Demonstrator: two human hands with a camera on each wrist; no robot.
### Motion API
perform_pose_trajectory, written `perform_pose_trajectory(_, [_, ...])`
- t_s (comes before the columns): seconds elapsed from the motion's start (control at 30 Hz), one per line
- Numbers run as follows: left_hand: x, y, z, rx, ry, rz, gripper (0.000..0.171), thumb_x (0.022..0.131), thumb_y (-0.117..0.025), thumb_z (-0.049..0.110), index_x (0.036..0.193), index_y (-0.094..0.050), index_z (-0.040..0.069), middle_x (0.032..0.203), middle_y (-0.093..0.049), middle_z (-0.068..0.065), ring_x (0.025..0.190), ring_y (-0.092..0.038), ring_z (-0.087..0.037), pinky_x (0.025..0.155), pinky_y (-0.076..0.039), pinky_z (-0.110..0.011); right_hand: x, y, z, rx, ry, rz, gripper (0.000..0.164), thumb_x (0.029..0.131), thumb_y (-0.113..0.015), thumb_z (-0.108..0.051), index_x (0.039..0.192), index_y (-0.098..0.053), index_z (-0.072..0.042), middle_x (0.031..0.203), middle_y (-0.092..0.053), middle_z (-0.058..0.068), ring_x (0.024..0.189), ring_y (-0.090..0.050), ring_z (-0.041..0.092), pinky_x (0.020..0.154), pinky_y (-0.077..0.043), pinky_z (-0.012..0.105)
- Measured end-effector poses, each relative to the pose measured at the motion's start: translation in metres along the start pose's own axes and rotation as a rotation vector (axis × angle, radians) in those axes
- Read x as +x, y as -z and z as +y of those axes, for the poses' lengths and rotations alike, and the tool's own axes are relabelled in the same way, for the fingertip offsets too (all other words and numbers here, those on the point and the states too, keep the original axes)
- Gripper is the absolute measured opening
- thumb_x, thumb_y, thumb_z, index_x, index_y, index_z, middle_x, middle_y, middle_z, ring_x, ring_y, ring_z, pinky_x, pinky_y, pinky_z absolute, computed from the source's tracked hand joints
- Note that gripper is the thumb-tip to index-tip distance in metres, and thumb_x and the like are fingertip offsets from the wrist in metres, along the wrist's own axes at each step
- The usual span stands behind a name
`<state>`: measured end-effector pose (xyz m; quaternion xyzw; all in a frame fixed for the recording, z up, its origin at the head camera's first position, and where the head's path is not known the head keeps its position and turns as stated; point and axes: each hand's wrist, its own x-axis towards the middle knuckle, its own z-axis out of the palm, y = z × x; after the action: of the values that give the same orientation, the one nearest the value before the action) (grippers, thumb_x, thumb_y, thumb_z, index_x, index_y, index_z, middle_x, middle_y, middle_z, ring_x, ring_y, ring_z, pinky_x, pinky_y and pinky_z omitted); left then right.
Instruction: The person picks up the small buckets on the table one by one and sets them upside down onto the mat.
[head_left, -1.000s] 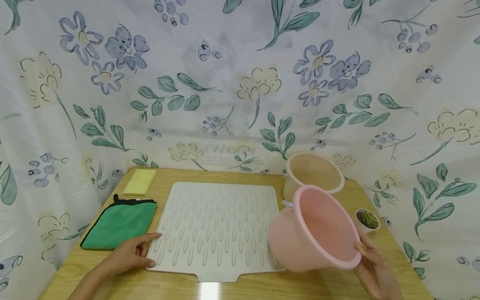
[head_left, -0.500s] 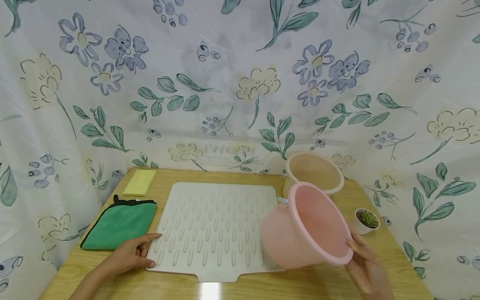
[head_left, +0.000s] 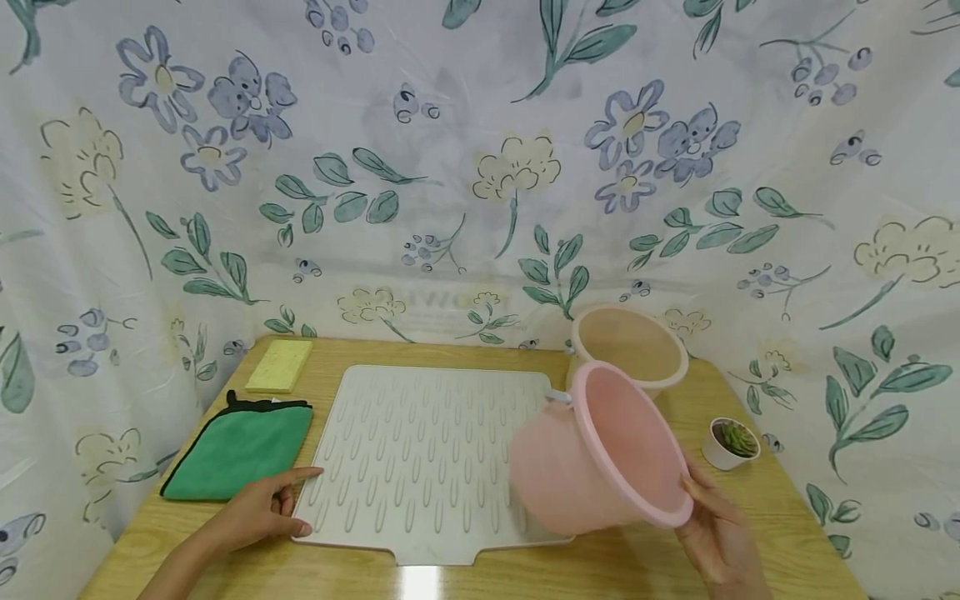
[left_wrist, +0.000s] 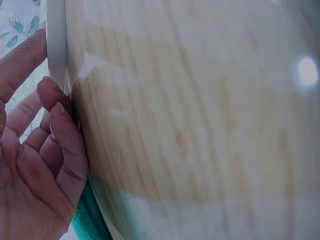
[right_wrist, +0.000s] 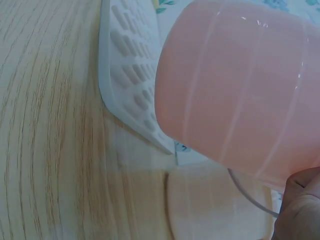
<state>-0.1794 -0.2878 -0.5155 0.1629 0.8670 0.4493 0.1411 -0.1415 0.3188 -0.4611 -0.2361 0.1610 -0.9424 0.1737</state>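
Note:
A pink bucket (head_left: 555, 475) is tilted on its side in the head view, mouth facing right and base over the right part of a white ridged draining board (head_left: 431, 450). My right hand (head_left: 720, 533) grips the bucket's rim at the lower right, thumb on the near side. A wire handle (right_wrist: 250, 197) hangs beneath the bucket in the right wrist view. My left hand (head_left: 258, 512) rests at the board's front left corner, index finger and thumb spread along the edge. In the left wrist view the index fingertip meets the board's edge (left_wrist: 56, 42).
A folded green cloth (head_left: 240, 450) with black trim and a yellow sponge (head_left: 280, 365) lie on the left. Behind the pink bucket stands a beige bucket (head_left: 633, 346). A small potted succulent (head_left: 733, 442) sits at the right of the wooden table (head_left: 300, 575). Floral curtain hangs behind.
The right hand has carried the tilted pink bucket leftward, further over the board, and turned it slightly. The left hand and the board have stayed in place.

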Motion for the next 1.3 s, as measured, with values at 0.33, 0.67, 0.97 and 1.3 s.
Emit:
perform_pose_trajectory(0.33, [-0.001,0.000,0.003,-0.001,0.018,0.003,0.083,0.075,-0.086,0.026,0.142,-0.048,-0.007,0.074,-0.051,-0.001,0.061,-0.045,-0.002,0.052,-0.040,-0.021,0.005,0.005,0.012,0.047,0.010,-0.018,0.060,0.105,0.000,-0.003,0.148,-0.041,0.003,0.145,-0.050,0.019,0.128,-0.055,0.028,0.107,-0.044,0.033])
perform_pose_trajectory(0.67, [-0.001,0.000,0.003,0.000,0.012,-0.002,0.082,0.076,-0.085,0.025,0.142,-0.048,-0.006,0.074,-0.051,-0.001,0.061,-0.046,-0.002,0.052,-0.041,-0.021,0.009,0.007,0.022,0.060,0.010,0.022,0.058,0.106,-0.004,-0.004,0.147,-0.044,0.002,0.144,-0.052,0.018,0.126,-0.056,0.027,0.106,-0.045,0.034])
perform_pose_trajectory(0.97, [-0.001,0.000,0.002,0.010,0.001,0.004,0.081,0.076,-0.085,0.026,0.142,-0.049,-0.005,0.074,-0.051,0.000,0.061,-0.045,-0.001,0.053,-0.041,-0.021,0.013,0.009,0.030,0.078,0.016,0.016,0.057,0.106,-0.004,-0.003,0.147,-0.043,0.002,0.146,-0.050,0.019,0.129,-0.054,0.028,0.108,-0.043,0.034])
perform_pose_trajectory(1.3, [0.000,0.000,0.001,0.014,0.002,-0.001,0.081,0.077,-0.085,0.027,0.142,-0.048,-0.005,0.074,-0.052,0.001,0.060,-0.045,-0.001,0.052,-0.041,-0.022,0.016,0.010,0.037,0.107,0.019,0.020,0.055,0.106,-0.005,-0.003,0.147,-0.043,0.004,0.141,-0.053,0.022,0.125,-0.058,0.031,0.105,-0.045,0.034])
